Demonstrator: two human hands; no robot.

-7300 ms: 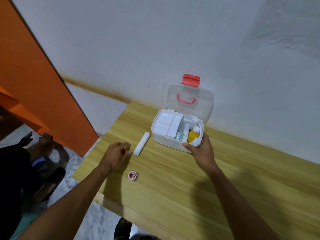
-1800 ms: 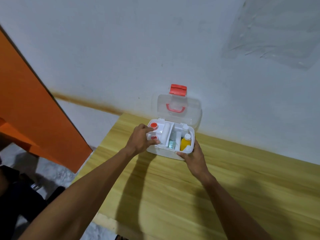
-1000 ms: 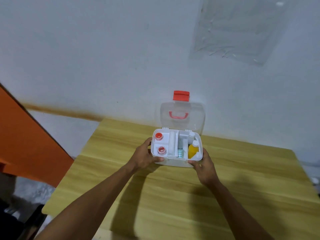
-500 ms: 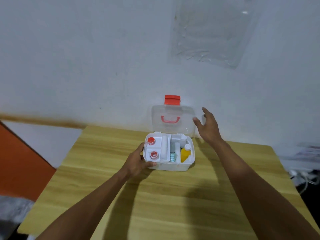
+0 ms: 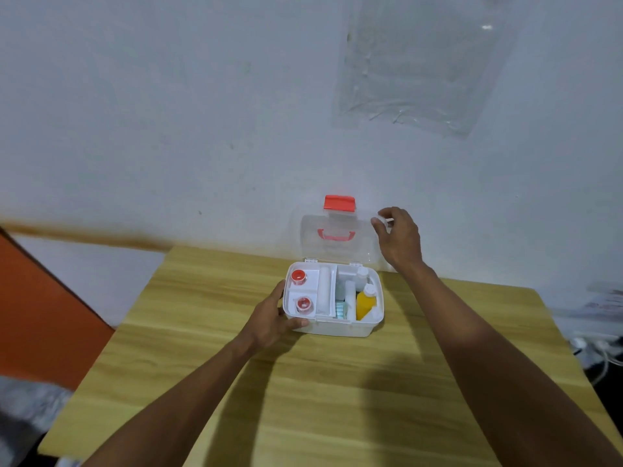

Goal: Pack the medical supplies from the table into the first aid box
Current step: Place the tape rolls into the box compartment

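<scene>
The white first aid box (image 5: 340, 328) stands open on the wooden table (image 5: 337, 399) near the wall. Its clear lid (image 5: 337, 251) with a red latch (image 5: 339, 202) is raised upright. Inside lie two red-capped tape rolls (image 5: 298, 276), a white bandage roll (image 5: 324, 291), a yellow bottle (image 5: 365, 303) and other white items. My left hand (image 5: 269, 320) grips the box's front left corner. My right hand (image 5: 397, 239) pinches the lid's upper right corner.
A white wall rises right behind the box, with a clear plastic sheet (image 5: 421, 65) stuck to it. An orange panel (image 5: 40, 318) stands at the left. White cables (image 5: 600, 352) lie off the table's right edge.
My right hand rose from beside the lid and closed on its upper right corner. My left hand stayed on the box. The view shifted slightly.
</scene>
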